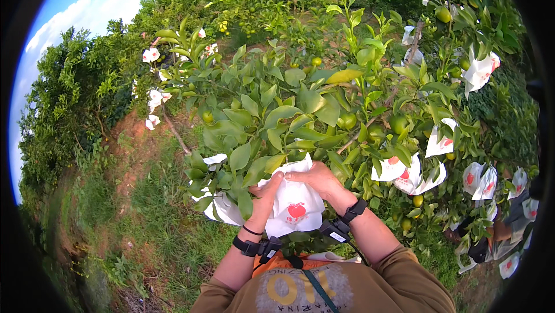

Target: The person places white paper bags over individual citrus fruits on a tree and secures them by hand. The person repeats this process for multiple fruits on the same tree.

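Observation:
Both of my hands meet at the top of a white paper fruit bag [296,204] with a red fruit print, under the leaves of a citrus branch [277,126]. My left hand [265,193] pinches the gathered mouth of the bag from the left, thumb up. From the right, my right hand [318,179] holds the same edge, its thumb almost touching the left one. Whatever the bag encloses is hidden. Just left of it hangs another white bag [223,209], partly behind leaves. Each wrist wears a black strap with a small device.
More bagged fruit [403,174] and bare green citrus [398,123] hang on the right. A bare branch [175,131] slants down at the left. Grass [160,213] and reddish soil lie below. At the lower right, a person [505,230] is partly hidden by foliage and bags.

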Demonstrator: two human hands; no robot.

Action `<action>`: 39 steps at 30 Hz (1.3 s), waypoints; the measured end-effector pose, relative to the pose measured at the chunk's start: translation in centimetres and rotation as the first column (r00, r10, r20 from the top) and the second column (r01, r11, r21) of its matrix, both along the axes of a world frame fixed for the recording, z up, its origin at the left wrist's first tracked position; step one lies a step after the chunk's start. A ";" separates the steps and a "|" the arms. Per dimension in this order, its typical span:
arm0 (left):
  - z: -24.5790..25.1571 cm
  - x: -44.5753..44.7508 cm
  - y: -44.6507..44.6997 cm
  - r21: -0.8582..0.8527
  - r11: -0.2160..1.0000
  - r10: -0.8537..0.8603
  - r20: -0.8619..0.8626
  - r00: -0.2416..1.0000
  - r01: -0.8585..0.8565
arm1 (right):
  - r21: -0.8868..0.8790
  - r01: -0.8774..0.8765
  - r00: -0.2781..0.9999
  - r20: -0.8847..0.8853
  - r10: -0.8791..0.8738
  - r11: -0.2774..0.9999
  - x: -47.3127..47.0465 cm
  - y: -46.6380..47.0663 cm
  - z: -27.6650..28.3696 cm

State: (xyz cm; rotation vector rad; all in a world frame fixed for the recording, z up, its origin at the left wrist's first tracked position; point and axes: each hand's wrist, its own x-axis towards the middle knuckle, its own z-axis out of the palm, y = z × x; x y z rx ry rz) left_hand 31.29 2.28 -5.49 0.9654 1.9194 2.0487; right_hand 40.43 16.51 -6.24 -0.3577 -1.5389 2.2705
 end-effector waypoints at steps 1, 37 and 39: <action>0.0 -0.3 0.1 0.029 0.999 -0.043 0.079 0.996 0.040 | -0.005 0.023 0.999 0.023 -0.023 1.000 -0.2 0.0 0.0; 2.2 -0.4 0.1 -0.181 0.977 -0.144 -0.150 0.978 0.116 | 0.870 0.072 0.941 -0.221 -0.255 -0.488 4.0 -6.9 3.9; 2.2 -0.7 -0.1 -0.207 0.969 -0.177 -0.182 0.967 0.138 | 0.935 0.076 0.961 -0.162 -0.225 -0.347 4.6 -7.0 4.0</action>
